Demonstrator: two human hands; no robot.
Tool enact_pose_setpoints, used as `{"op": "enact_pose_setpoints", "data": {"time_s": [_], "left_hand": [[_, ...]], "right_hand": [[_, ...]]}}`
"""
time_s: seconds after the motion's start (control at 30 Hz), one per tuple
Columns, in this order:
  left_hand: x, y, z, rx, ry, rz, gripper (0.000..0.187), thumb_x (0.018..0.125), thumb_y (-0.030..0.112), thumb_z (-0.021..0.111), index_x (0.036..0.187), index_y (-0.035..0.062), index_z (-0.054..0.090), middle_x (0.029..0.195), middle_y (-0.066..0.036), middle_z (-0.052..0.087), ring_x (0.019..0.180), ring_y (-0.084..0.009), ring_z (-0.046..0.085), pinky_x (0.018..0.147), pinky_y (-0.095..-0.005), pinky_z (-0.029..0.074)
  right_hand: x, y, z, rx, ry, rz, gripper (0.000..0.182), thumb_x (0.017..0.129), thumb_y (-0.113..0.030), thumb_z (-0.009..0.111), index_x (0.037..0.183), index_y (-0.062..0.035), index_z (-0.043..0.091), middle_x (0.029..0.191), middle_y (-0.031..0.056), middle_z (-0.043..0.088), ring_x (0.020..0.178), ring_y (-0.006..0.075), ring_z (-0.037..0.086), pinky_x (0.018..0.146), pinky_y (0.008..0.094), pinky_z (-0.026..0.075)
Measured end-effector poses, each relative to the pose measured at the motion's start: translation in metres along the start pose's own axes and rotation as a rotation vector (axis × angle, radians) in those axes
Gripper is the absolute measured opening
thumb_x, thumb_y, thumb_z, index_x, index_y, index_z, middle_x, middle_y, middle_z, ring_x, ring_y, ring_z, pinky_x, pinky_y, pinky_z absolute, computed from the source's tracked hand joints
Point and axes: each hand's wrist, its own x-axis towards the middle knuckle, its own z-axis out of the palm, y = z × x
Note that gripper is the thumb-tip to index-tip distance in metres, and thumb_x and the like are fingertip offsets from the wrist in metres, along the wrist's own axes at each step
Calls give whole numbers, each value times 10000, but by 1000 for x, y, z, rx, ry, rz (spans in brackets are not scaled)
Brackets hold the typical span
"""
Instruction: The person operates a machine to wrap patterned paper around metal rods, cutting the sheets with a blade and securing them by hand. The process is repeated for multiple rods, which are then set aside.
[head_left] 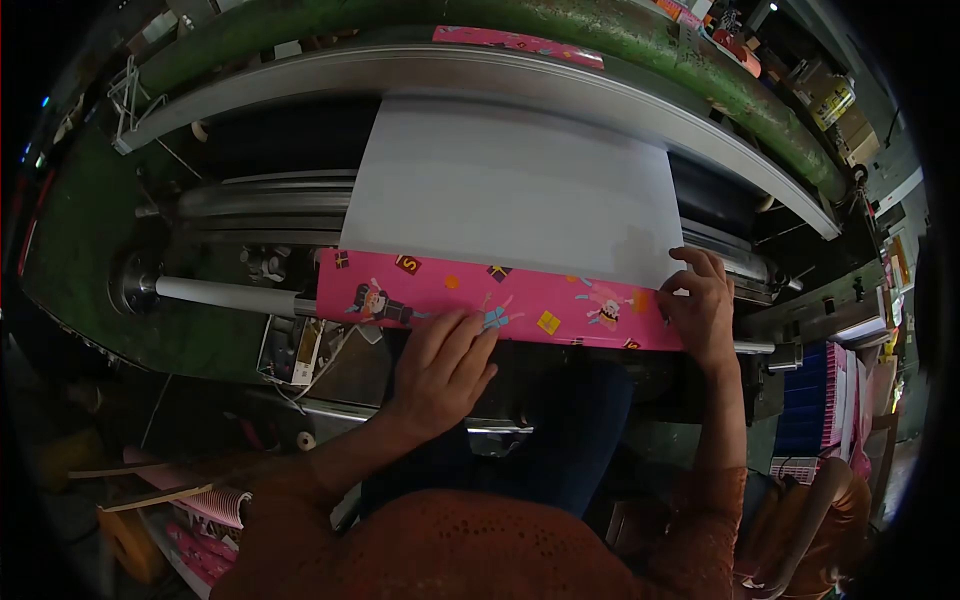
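Note:
A pink printed roll (pixel 545 308) with small cartoon figures lies across the machine in front of me. White sheet (pixel 510 190) runs from under the metal bar down to the roll's upper edge. My left hand (pixel 445 365) rests on the lower middle of the roll, its fingers close together and nothing visibly held. At the right end of the roll, my right hand (pixel 698 305) has thumb and forefinger curled together at the edge; whatever is between them is too small to make out.
A metal bar (pixel 480 65) and a green roller (pixel 400 20) cross the top. A white shaft (pixel 225 297) extends left of the roll. An open box (pixel 292 350) sits below it. Another person's arm (pixel 810 520) shows at lower right.

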Motion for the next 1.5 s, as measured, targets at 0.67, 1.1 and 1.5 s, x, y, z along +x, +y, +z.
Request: {"op": "enact_pose_setpoints", "data": {"time_s": [0.67,1.1,1.5], "left_hand": [[15,-30,54,524,238,178,407,978,425,424,865,76,602,825,-47,594,756,-206,566,768,-348,408],[60,-17,25,199,-29,-69,191,848,200,621,734,47,609,887,-100,611,944,-294,579,733,-390,472],[89,24,56,266,-271,-123,503,875,238,593,1308,10,475,1421,-227,381,1360,-372,321,1060,-541,290]], "right_hand": [[-40,-82,91,-24,415,-120,176,784,-257,663,825,-93,615,798,58,569,754,256,549,686,368,402],[-17,-79,65,121,64,-43,111,819,-189,638,825,-80,619,827,62,603,777,262,576,662,359,452],[45,-57,63,-15,320,-114,525,796,-223,673,1280,-94,516,1250,72,564,1119,261,528,900,409,376]]}}
